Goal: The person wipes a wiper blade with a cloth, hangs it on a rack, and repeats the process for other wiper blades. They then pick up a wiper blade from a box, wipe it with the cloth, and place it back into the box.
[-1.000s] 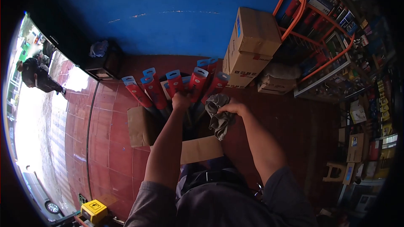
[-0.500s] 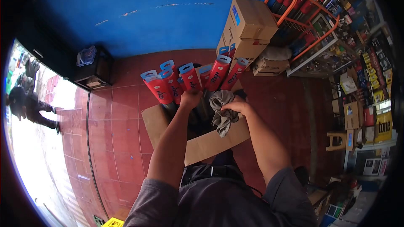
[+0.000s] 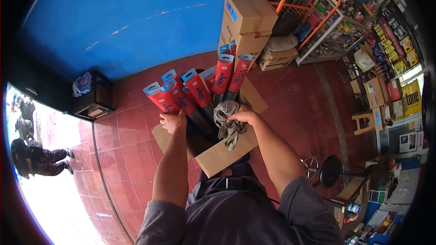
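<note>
Several black tubes with red printed sleeves and blue hanging tabs stand in an open cardboard box (image 3: 222, 158) in front of me. My left hand (image 3: 172, 121) is closed around the lower end of the leftmost red-sleeved tube (image 3: 160, 100). In my right hand (image 3: 243, 115) is a crumpled grey cloth (image 3: 228, 120), bunched up and hanging over the box's near flap. Close to the cloth, two more tubes lean to the right, one with a red sleeve (image 3: 223, 75) facing me. The tubes' lower ends are hidden inside the box.
Stacked cartons (image 3: 247, 22) stand by the blue wall, beside an orange rack (image 3: 313, 9). Shelves of packaged goods line the right side, with a small stool (image 3: 363, 123) before them. A dark side table (image 3: 96, 95) is at left; a person (image 3: 38, 156) is outside the doorway.
My left hand has shifted left, from a middle tube to the leftmost one. The right hand keeps the cloth. My view has turned slightly, and a round black seat shows at right.
</note>
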Demonstrator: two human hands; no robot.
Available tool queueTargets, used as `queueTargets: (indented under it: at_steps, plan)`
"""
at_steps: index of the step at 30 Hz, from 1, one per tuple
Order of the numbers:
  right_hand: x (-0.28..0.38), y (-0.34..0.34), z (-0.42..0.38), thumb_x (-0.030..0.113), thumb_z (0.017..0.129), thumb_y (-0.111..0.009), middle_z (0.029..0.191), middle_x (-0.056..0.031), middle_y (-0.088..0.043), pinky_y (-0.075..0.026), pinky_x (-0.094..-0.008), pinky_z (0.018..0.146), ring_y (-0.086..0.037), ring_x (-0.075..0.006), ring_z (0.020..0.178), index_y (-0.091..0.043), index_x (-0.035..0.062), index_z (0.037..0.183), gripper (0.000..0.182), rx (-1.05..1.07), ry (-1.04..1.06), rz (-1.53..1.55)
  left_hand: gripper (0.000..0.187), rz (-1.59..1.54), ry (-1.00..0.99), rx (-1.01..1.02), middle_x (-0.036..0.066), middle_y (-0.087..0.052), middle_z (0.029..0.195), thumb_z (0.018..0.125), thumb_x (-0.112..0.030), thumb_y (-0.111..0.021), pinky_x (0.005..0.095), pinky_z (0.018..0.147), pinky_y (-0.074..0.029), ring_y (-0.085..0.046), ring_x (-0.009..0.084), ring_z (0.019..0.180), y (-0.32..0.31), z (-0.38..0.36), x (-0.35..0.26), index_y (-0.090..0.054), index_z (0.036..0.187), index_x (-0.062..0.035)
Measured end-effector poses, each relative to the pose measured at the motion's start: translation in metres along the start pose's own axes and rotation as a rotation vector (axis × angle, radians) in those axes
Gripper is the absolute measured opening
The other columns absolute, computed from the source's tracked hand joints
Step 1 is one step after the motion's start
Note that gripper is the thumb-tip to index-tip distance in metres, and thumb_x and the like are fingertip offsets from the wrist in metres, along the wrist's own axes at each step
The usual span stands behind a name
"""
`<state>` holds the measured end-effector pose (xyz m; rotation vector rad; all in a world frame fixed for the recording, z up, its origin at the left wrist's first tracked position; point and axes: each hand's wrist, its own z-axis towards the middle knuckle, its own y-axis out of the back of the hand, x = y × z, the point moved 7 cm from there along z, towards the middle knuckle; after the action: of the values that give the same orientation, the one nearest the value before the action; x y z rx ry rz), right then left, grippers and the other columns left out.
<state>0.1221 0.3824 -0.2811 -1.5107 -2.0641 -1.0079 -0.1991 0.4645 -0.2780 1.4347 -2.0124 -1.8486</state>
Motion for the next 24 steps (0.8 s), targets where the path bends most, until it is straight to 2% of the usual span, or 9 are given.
queueTargets:
  at_steps: [3,5,8,10,14,16,20,21,24]
  plan:
    - [-0.01,0.003,0.003,0.024,0.061,-0.091,0.119,-0.0147,-0.071,-0.052,-0.036,0.095,-0.067,-0.0262,0.108,-0.068,0.0015,0.122,0.069,-0.037,0.012,-0.022,0.091,0.134,-0.33,-0.087,0.025,-0.05,0.126,0.072,-0.05,-0.085,0.0503,0.099,-0.049,-0.051,0.0427,0.127,0.012,-0.015,-0.013,-0.041,0.13,0.0033]
    - [-0.014,0.005,0.003,0.024,0.061,-0.092,0.119,-0.0146,-0.071,-0.053,-0.0359,0.094,-0.067,-0.026,0.108,-0.068,0.0017,0.122,0.069,-0.043,0.021,-0.02,0.086,0.01,-0.839,-0.076,0.029,-0.059,0.117,0.079,-0.051,-0.079,0.0525,0.089,-0.052,-0.059,0.044,0.116,0.014,-0.041,-0.039,-0.041,0.13,0.0057]
    - [-0.011,0.011,-0.011,0.024,0.061,-0.092,0.116,-0.0128,-0.071,-0.053,-0.0356,0.091,-0.067,-0.0245,0.106,-0.069,0.0024,0.121,0.068,-0.04,0.02,-0.025,0.09,-0.162,-0.849,0.226,0.032,-0.066,0.101,0.082,-0.056,-0.075,0.0544,0.078,-0.053,-0.066,0.0466,0.098,0.034,-0.069,-0.094,-0.038,0.133,0.0085]
    - [-0.012,0.015,-0.015,0.023,0.062,-0.091,0.114,-0.0105,-0.072,-0.054,-0.0356,0.089,-0.067,-0.0223,0.104,-0.069,0.0042,0.12,0.065,-0.045,0.058,-0.021,0.087,-0.113,-0.945,0.21,0.032,-0.068,0.09,0.082,-0.059,-0.075,0.0563,0.073,-0.053,-0.067,0.0501,0.084,0.046,-0.087,-0.142,-0.04,0.127,0.0075]
    - [-0.014,0.029,-0.035,0.02,0.065,-0.088,0.108,-0.0076,-0.073,-0.054,-0.0359,0.086,-0.068,-0.0198,0.099,-0.07,0.0066,0.118,0.057,-0.09,0.131,0.158,0.075,-0.27,-1.162,0.131,0.034,-0.067,0.092,0.082,-0.059,-0.076,0.0572,0.073,-0.051,-0.066,0.0519,0.086,0.083,-0.15,-0.249,-0.042,0.109,0.0017]
    - [-0.018,0.039,-0.047,0.015,0.067,-0.087,0.109,-0.0081,-0.073,-0.054,-0.0366,0.088,-0.068,-0.021,0.099,-0.069,0.0048,0.117,0.055,-0.076,0.16,0.418,0.076,-0.335,-1.159,0.279,0.036,-0.066,0.095,0.081,-0.061,-0.077,0.0551,0.082,-0.05,-0.066,0.0501,0.097,0.093,-0.187,-0.289,-0.045,0.105,0.0034]
    - [-0.039,0.068,-0.091,0.013,0.083,-0.077,0.099,-0.0058,-0.074,-0.057,-0.0305,0.081,-0.071,-0.0172,0.088,-0.069,0.0052,0.11,0.029,-0.086,0.192,0.981,0.074,-0.612,-0.919,0.612,0.018,-0.073,0.099,0.078,-0.061,-0.082,0.0388,0.086,-0.053,-0.071,0.0282,0.092,0.045,-0.236,-0.321,-0.066,0.11,0.0028]
    - [-0.043,0.073,-0.1,0.014,0.09,-0.071,0.095,-0.0047,-0.074,-0.059,-0.031,0.077,-0.072,-0.0159,0.084,-0.069,0.0049,0.108,0.021,-0.021,0.239,1.108,0.073,-0.6,-0.93,0.748,0.01,-0.073,0.101,0.078,-0.062,-0.082,0.0337,0.086,-0.052,-0.067,0.0188,0.091,0.023,-0.252,-0.321,-0.072,0.116,-0.0009]
    - [-0.071,0.111,-0.125,0.015,0.093,-0.069,0.094,-0.005,-0.074,-0.06,-0.0338,0.074,-0.072,-0.0159,0.084,-0.068,0.0033,0.11,0.02,-0.156,0.422,1.399,0.066,-0.483,-1.059,1.029,0.006,-0.072,0.099,0.084,-0.06,-0.077,0.0318,0.082,-0.051,-0.064,0.0135,0.089,-0.045,-0.313,-0.302,-0.072,0.116,-0.0024]
